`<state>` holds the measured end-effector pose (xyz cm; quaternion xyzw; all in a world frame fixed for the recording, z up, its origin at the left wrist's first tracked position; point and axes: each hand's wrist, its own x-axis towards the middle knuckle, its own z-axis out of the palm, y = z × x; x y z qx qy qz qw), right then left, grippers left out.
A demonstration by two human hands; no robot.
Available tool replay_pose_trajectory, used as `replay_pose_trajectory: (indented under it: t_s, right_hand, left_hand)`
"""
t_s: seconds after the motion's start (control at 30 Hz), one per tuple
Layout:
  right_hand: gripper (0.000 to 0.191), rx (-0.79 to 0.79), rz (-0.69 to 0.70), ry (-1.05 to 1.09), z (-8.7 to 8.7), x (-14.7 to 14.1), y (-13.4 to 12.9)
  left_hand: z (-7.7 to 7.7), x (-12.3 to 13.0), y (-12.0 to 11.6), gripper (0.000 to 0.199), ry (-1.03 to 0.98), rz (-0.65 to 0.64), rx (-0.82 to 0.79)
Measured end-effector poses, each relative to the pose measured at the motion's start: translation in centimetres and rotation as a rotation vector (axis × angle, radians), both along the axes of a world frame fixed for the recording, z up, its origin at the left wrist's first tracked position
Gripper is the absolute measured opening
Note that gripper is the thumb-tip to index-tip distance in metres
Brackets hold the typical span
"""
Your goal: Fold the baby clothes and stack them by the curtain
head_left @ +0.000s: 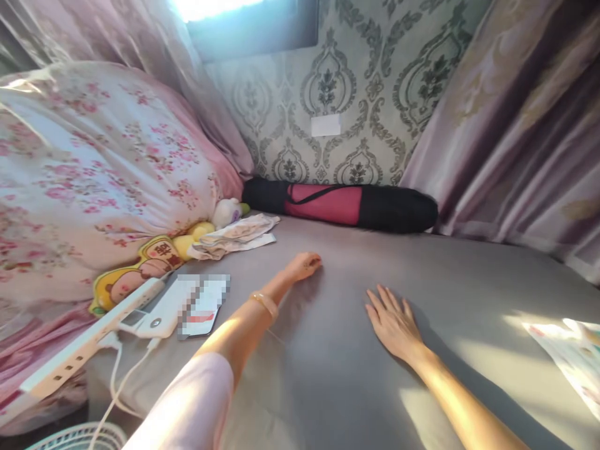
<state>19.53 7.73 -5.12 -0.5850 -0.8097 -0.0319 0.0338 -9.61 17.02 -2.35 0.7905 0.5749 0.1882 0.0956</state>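
My left hand (304,266) is over the grey sheet (328,375), its fingers curled inward; whatever may be inside them is hidden. A bangle circles that wrist. To the right, my right hand (392,320) lies palm down on the sheet with its fingers spread, holding nothing. A phone (206,306) rests left of my left forearm, beside a white power bank (162,309) with a cable. Farther back, a folded cloth (239,236) lies left of my left hand.
A black and pink rolled bag (323,203) lies along the wall. Floral bedding (103,156), plush toys (201,232) and a white power strip (89,344) fill the left side. A printed sheet (569,356) is at far right, a white basket (84,431) bottom left.
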Motion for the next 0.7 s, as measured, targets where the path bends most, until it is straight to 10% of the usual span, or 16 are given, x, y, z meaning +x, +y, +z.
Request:
replay_pose_trajectory:
  t_s: [0.33,0.7]
  right_hand:
    - [0.055,0.058,0.005,0.006,-0.5,-0.3,0.2]
    - [0.053,0.046,-0.007,0.041,-0.3,-0.4,0.0]
  left_hand:
    - [6.8,-18.4,-1.7,0.026,0.12,0.766,0.276]
    - [6.8,-21.5,-3.3,0.027,0.115,0.886,0.251]
